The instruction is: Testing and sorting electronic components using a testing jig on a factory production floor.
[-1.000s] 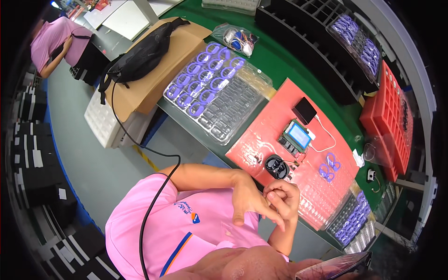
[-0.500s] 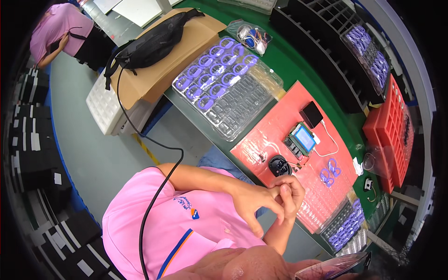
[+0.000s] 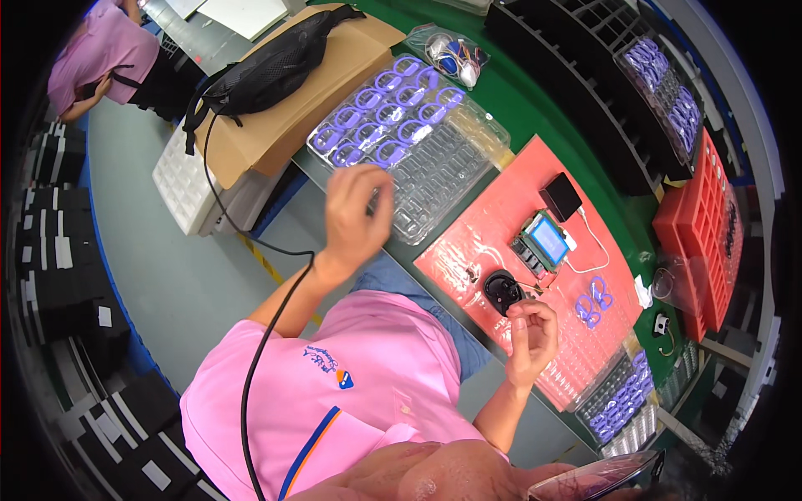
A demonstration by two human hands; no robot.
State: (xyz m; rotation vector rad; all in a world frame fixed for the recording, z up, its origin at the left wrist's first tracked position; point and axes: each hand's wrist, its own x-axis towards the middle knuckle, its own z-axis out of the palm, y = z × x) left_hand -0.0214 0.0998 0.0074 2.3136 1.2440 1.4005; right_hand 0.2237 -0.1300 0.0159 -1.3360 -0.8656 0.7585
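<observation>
My left hand is over the near edge of a clear plastic tray. Its fingers curl toward the thumb as if in a pinch; whatever may be between the tips is hidden. Purple rings fill the left part of that tray; its right part shows bare pockets. My right hand is beside a round black device on a pink mat. The fingers bend in close to the thumb, and I cannot make out anything in them. A circuit board with a lit screen lies beyond the device.
A black box with a white cable and loose purple rings are on the mat. Right of it stand red trays. Behind are black racks. A black pouch lies on cardboard, far left. Another person stands beyond.
My hands were together in front of the mat. The left hand has moved away, left and up to the tray; the right stays near the round black device.
</observation>
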